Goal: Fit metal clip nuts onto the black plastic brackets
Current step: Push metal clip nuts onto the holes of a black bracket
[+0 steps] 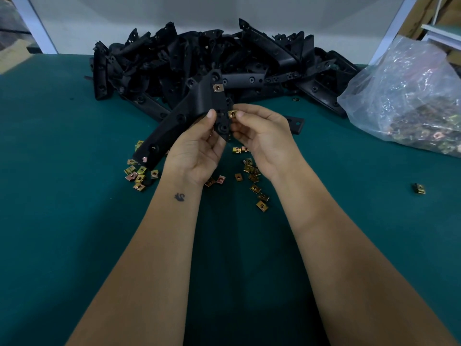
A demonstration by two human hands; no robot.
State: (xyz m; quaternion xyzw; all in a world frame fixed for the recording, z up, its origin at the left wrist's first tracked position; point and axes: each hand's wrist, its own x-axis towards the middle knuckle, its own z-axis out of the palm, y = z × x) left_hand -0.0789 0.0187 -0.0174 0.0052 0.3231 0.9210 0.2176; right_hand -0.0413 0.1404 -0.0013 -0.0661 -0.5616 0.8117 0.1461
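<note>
My left hand (199, 148) grips a black plastic bracket (189, 113) held above the table, thumb on its face. One brass-coloured clip nut (217, 87) sits fitted on the bracket's upper edge. My right hand (259, 136) pinches a second clip nut (232, 114) between thumb and forefinger, right at the bracket's right edge. Several loose clip nuts (252, 176) lie scattered on the green table under my hands.
A large heap of black brackets (204, 56) fills the back of the green table (74, 221). A clear plastic bag of clip nuts (411, 101) sits at the right. A single stray clip nut (419, 188) lies near the right edge.
</note>
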